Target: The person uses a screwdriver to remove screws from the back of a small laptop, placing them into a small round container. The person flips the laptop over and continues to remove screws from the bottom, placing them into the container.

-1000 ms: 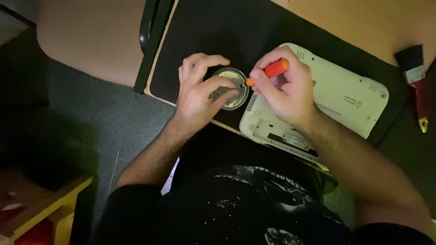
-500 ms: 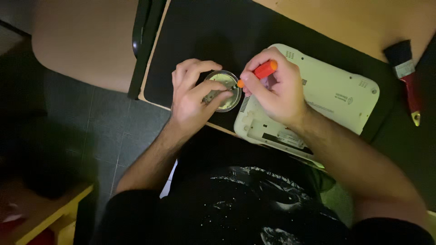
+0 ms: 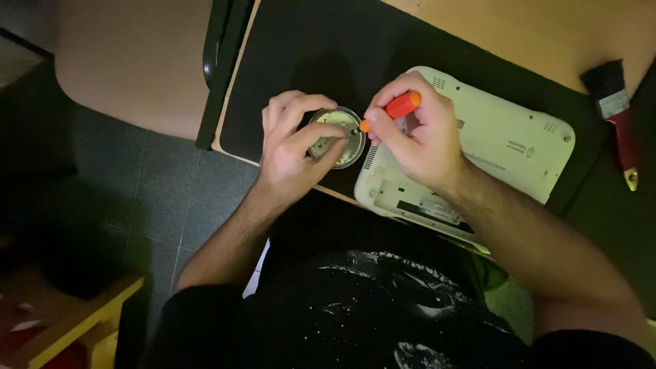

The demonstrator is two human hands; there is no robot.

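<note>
My left hand (image 3: 295, 145) rests on a small round clear dish (image 3: 335, 137) on a black mat (image 3: 307, 61), with fingers curled around its left side and a fingertip inside it. My right hand (image 3: 417, 137) grips an orange-handled screwdriver (image 3: 392, 111), whose tip points down and left into the dish. Under my right hand lies a white netbook-like device (image 3: 499, 143), bottom side up. What is inside the dish is too small to tell.
A paintbrush with a red handle (image 3: 617, 116) lies at the right on the wooden table (image 3: 547, 34). A dark strap-like object (image 3: 217, 61) hangs at the mat's left edge. A tiled floor (image 3: 157, 205) and a yellow-edged wooden piece (image 3: 82, 328) show below left.
The view shifted slightly. My hands stay at the dish; the screwdriver tip has dipped a bit further into it.
</note>
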